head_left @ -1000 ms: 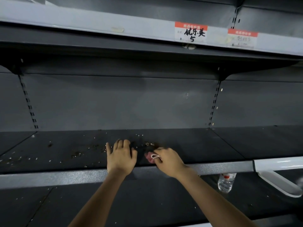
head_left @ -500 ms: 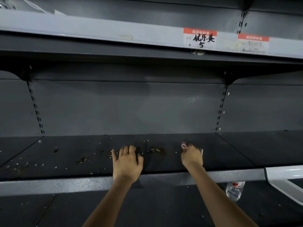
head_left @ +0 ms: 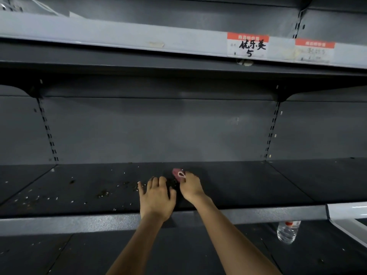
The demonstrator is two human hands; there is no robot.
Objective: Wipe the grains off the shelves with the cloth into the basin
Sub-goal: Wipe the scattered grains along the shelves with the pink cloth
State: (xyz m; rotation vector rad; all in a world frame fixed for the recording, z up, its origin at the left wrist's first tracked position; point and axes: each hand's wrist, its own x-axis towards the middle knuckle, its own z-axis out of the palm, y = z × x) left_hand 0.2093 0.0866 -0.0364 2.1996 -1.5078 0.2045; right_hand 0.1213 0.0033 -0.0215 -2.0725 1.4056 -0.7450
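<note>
On the dark middle shelf (head_left: pixel 238 187), my right hand (head_left: pixel 190 187) is closed around a small pink cloth (head_left: pixel 177 173) that pokes out past my fingers toward the back. My left hand (head_left: pixel 156 195) lies flat on the shelf just left of it, fingers slightly spread, empty. Pale grains (head_left: pixel 127 185) are scattered over the shelf to the left of my left hand, with more grains (head_left: pixel 35 198) near the far left. A small dark heap of grains (head_left: pixel 173 182) sits between my two hands. The white basin (head_left: pixel 349 215) shows only partly at the right edge, below shelf level.
A grey rail (head_left: pixel 79 223) fronts the shelf. A clear water bottle (head_left: pixel 288 232) stands on the lower shelf at the right. An upper shelf with price labels (head_left: pixel 247 45) overhangs. Slotted uprights (head_left: pixel 271 133) run up the back panel.
My right hand with the cloth has swept left from the shelf's right part until it is beside my left hand. The left hand has stayed flat in about the same spot.
</note>
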